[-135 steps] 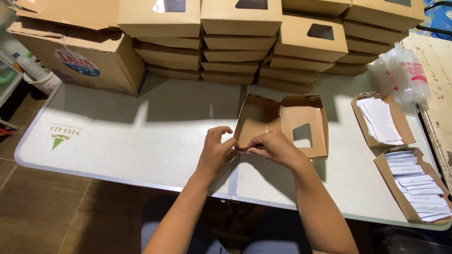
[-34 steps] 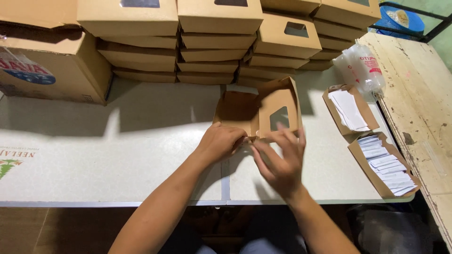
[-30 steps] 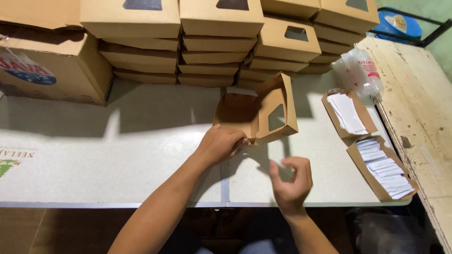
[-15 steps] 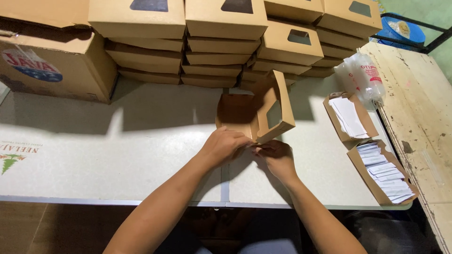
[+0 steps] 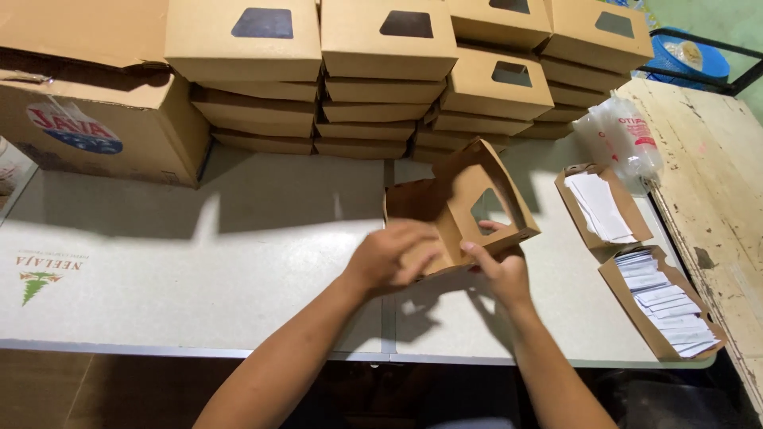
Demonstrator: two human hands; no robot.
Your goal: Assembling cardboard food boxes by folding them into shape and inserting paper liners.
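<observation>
A half-folded brown cardboard box (image 5: 457, 202) with a cut-out window in its lid is tilted up off the grey folding table (image 5: 199, 270). My left hand (image 5: 389, 256) grips its near left corner. My right hand (image 5: 499, 266) holds the front edge of the windowed lid from below, thumb on the fold. The lid stands raised and open toward the right.
Stacks of finished windowed boxes (image 5: 381, 71) line the far side of the table. A large carton (image 5: 95, 127) stands at far left. Two open trays of white paper slips (image 5: 660, 302) and a bagged stack of clear cups (image 5: 624, 143) lie right, beside a worn wooden table (image 5: 715, 183).
My right hand left the box briefly, then came back to it. The box has been lifted and tilted, its windowed lid now raised further toward the right.
</observation>
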